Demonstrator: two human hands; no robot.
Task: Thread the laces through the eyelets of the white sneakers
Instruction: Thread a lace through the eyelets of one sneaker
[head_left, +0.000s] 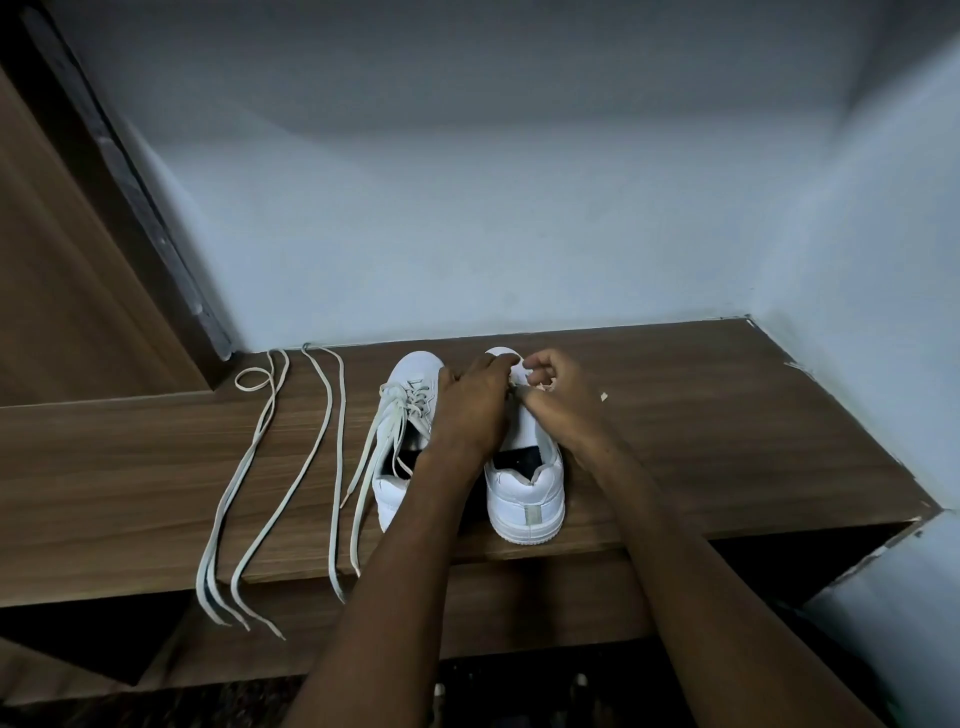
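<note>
Front half of right sneaker (524, 483) hidden under both hands; eyelets there not visible. Left hand (470, 410) covering that sneaker's tongue; right hand (558, 400) curled just beyond, whatever is pinched too small to tell. Inner side of left sneaker (400, 415) cut off by the forearm. Lace (270, 467) ends left of that sneaker hanging past the tabletop (701, 415) edge. Floor below the right sneaker dark and blurred. Both forearms cut by bottom edge.
</note>
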